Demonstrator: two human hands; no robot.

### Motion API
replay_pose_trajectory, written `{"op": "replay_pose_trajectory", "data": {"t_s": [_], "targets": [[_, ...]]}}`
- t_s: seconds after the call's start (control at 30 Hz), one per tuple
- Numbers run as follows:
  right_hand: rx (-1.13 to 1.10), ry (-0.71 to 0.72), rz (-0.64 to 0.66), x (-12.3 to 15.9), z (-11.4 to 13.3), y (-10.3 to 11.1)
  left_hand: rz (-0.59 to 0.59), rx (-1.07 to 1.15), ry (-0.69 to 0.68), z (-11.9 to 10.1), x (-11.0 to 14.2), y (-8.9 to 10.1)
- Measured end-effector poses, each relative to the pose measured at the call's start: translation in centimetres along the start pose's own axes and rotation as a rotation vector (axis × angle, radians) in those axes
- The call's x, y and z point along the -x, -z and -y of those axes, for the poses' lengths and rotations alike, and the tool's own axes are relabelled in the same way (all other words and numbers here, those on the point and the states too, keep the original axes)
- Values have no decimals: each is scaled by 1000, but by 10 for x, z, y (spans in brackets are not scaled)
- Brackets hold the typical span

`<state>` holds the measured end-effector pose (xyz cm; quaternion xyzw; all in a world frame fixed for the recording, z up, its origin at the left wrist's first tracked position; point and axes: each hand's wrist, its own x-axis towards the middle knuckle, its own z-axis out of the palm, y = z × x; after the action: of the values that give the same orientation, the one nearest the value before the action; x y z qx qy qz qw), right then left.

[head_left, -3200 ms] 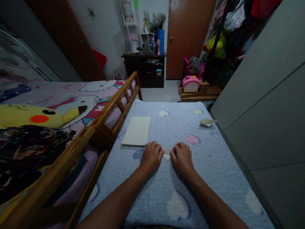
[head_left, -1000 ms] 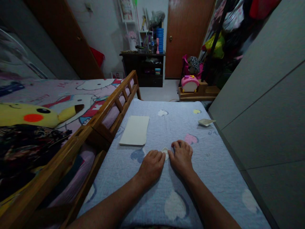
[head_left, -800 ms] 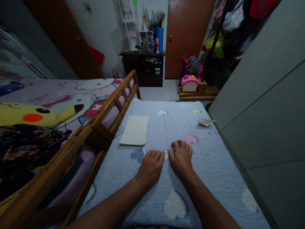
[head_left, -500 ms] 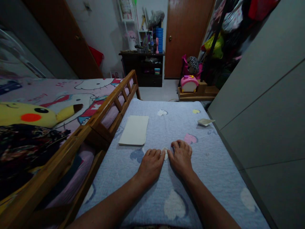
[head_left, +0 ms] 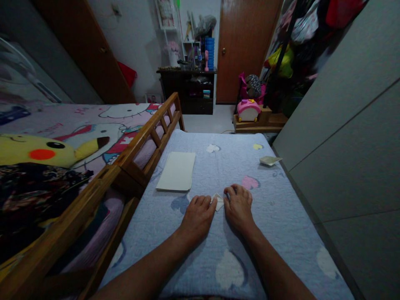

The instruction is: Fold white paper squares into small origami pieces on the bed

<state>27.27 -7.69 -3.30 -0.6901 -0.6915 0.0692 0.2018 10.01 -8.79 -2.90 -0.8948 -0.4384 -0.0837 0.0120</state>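
Observation:
A small folded white paper piece [head_left: 218, 202] lies on the blue heart-patterned quilt [head_left: 278, 216], between my hands. My left hand [head_left: 198, 216] rests flat on the quilt, its fingertips at the paper's left edge. My right hand [head_left: 239, 207] sits with curled fingers at the paper's right side, and they seem to touch it. A stack of cream paper sheets [head_left: 176, 171] lies to the left of my hands. Another folded paper piece [head_left: 269, 160] lies far off near the quilt's right edge.
A wooden bed rail [head_left: 146, 143] runs along the quilt's left side, with a second bed and a yellow plush toy [head_left: 40, 152] beyond it. Grey wardrobe doors [head_left: 340, 141] stand along the right. A dark cabinet [head_left: 186, 89] and a door stand ahead.
My hands have parted slightly, leaving more of the small folded paper showing. That paper looks flatter and wider than half a second ago. The head view has barely moved.

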Motion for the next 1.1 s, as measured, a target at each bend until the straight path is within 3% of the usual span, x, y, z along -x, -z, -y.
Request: {"op": "replay_pose_trajectory", "data": {"t_s": [0.47,0.7,0.9,1.1], "targets": [[-132,165,-35,3,-2,-2,-110,318,85,7,-4,-3],[-438,259,-39,1,-3,2,-259,699,239,13,-9,0],[-668,307,-5,2,1,6,-274,831,168,13,-11,6],[-785,300,-37,0,1,9,-277,953,212,13,-13,12]]}}
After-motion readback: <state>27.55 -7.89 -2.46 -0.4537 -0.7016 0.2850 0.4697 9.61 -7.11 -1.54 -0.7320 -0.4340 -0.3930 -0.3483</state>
